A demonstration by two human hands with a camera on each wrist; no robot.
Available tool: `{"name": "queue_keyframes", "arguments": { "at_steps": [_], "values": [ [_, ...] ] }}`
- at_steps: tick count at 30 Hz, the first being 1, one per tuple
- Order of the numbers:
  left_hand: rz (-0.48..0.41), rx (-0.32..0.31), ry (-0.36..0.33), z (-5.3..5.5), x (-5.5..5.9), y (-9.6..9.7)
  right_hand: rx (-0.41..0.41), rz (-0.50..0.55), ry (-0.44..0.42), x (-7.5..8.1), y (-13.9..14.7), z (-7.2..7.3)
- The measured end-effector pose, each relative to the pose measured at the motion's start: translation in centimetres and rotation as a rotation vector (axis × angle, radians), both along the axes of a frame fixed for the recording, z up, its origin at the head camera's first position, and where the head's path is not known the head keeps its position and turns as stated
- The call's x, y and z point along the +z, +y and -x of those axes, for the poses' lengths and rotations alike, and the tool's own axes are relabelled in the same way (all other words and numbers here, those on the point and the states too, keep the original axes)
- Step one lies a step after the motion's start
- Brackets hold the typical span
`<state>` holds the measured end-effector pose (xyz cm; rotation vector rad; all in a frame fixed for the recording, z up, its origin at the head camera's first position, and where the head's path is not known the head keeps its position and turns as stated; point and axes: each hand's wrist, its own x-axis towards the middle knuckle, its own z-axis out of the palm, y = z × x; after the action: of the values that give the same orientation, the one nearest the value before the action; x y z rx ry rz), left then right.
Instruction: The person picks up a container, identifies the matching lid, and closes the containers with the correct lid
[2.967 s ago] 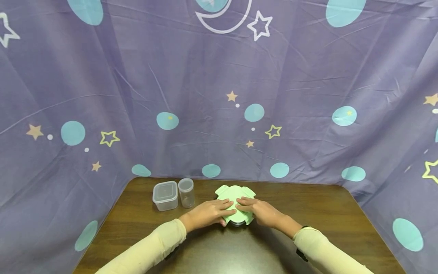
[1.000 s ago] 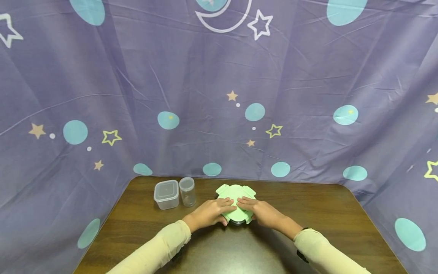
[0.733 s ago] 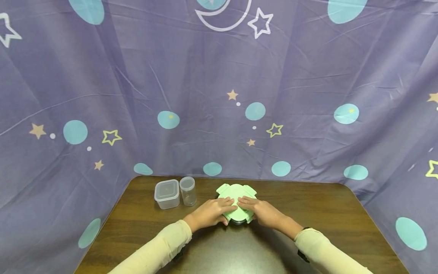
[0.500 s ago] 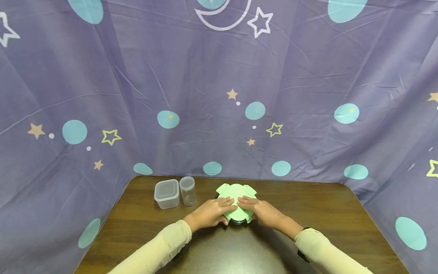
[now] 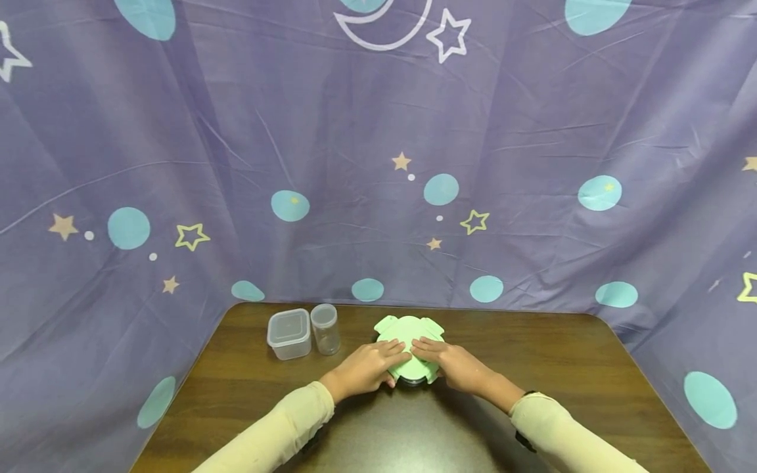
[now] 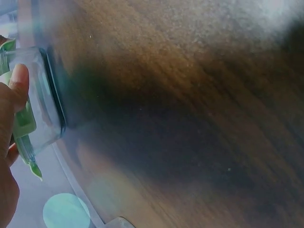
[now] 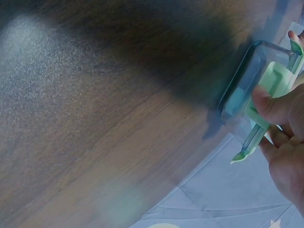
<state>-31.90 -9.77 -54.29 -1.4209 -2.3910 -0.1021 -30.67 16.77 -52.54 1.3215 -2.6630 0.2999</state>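
Note:
A clear food container (image 6: 45, 102) stands on the table under a pale green snap lid (image 5: 408, 326). My left hand (image 5: 365, 368) grips the lid's left side, its fingers spread over the top. In the left wrist view that thumb lies against a green side latch (image 6: 26, 123), which hangs down along the wall. From the opposite side my right hand (image 5: 460, 368) holds the lid, fingertips on top close to the left ones. Its thumb presses a hanging latch (image 7: 273, 78) in the right wrist view. Two further latches at the far side stick outward.
At the back left of the brown table (image 5: 520, 355) stand a square translucent container (image 5: 290, 334) with a lid and a tall round clear jar (image 5: 326, 330) with a lid. A purple patterned curtain (image 5: 355, 118) surrounds the table's back and sides.
The head view has tilted slightly. My left hand and forearm sit a little further right than three seconds ago; the container and right hand have hardly moved.

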Motion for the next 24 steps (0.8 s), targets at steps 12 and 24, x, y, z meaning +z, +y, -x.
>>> {"name": "queue_keyframes", "arguments": {
  "at_steps": [12, 24],
  "values": [
    [0.008, -0.004, 0.012, 0.31, 0.05, 0.04, -0.004, 0.009, -0.011, 0.03, -0.05, 0.30],
    [0.004, -0.045, 0.101, 0.23, 0.01, -0.01, -0.025, 0.004, 0.005, -0.18, -0.25, 0.03]
  ]
}}
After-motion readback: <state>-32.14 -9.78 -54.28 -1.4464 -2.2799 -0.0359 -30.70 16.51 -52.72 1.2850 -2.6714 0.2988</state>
